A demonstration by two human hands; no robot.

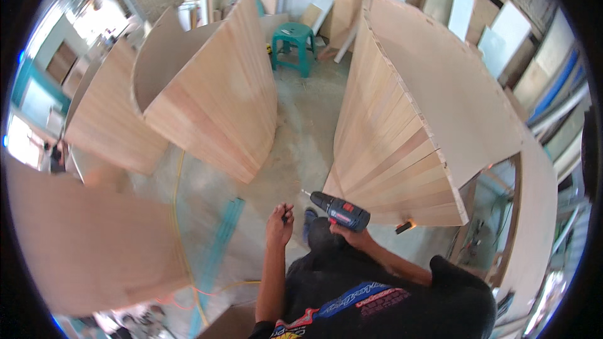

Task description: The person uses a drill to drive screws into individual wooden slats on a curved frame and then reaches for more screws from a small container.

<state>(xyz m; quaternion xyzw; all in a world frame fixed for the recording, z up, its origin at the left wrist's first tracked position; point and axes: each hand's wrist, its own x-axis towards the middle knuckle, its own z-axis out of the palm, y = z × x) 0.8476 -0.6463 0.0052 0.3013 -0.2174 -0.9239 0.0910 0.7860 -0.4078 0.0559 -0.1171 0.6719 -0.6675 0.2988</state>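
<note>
My right hand (352, 233) grips a dark cordless drill (340, 211) by its handle. The drill's thin bit points to the left and away from me. To the left of the drill is my left hand (280, 222), its fingers curled in. Something small and dark shows between those fingers, too small to name. Both hands are in the air in front of my body. Ahead on the right rises a large curved wooden panel (394, 132) faced with narrow strips. Beside its near lower corner is a small orange and black object (406, 226).
More curved wooden panels (213, 94) stand to the left, with a broad brown sheet (94, 245) near me. A green stool (294, 44) stands farther back. Teal strips (221, 238) and a yellow hose (176, 213) lie on the floor. Boards lean along the back wall.
</note>
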